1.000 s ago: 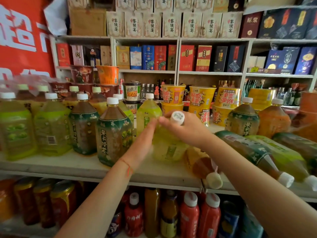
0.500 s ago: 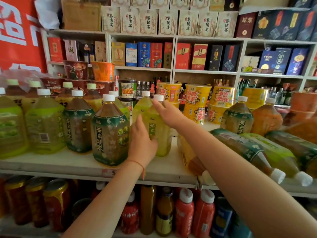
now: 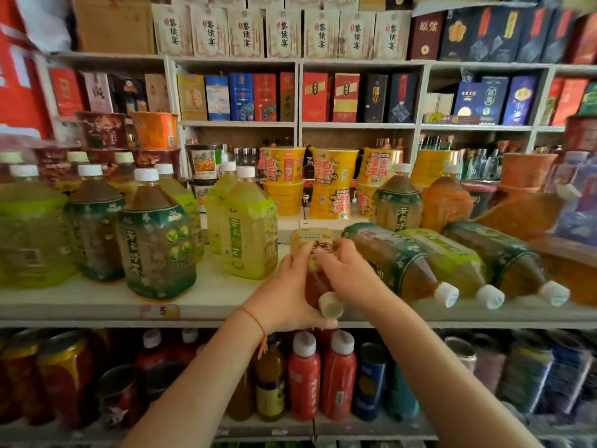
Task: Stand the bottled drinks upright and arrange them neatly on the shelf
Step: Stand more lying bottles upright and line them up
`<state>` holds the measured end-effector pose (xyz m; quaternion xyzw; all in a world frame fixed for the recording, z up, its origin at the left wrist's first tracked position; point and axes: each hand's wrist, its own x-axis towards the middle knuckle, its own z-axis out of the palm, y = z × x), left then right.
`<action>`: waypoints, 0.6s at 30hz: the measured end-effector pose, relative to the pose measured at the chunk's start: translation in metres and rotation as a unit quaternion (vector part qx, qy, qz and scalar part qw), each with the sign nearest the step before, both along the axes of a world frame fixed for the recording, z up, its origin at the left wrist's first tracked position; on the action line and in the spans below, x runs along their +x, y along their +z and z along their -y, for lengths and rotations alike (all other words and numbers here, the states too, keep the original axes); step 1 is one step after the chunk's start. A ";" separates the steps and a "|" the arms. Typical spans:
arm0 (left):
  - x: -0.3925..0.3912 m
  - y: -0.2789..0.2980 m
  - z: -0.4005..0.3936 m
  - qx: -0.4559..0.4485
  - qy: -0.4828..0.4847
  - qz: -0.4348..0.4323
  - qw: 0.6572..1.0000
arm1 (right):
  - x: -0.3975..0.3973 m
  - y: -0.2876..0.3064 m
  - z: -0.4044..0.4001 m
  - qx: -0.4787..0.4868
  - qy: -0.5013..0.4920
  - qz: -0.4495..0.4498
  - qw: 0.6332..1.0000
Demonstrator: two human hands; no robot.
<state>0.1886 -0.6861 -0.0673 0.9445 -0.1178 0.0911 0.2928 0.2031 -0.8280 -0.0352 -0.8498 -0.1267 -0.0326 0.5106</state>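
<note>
We judge the main risk to be a roll: the toppled amber plastic drink bottle with a yellow label point(image 3: 312, 253) lies with its white cap point(image 3: 330, 304) poking over the front edge of the white shelf point(image 3: 97, 305), so a loose hold while tipping it up could send it off the edge. It could also knock the neighbouring green-labelled brown tea bottle point(image 3: 395, 260), lying just beside it. Our left hand point(image 3: 290, 294) cups the bottle's left flank, fingers curled round it, thumb beneath near the cap. Our right hand point(image 3: 347, 271) grips from above on the right. The bottle sits between both palms.
</note>
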 end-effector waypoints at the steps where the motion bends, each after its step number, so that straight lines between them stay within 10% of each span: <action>1: 0.002 -0.002 0.002 -0.004 0.012 0.019 1.000 | -0.001 -0.005 -0.001 0.004 0.001 -0.006 1.000; 9: -0.014 0.018 0.013 -0.204 0.090 0.169 0.960 | -0.014 0.012 0.014 0.154 -0.035 -0.002 0.987; 18: 0.014 0.089 0.002 -0.018 0.224 0.219 0.949 | 0.006 0.028 -0.006 0.117 0.006 0.075 0.990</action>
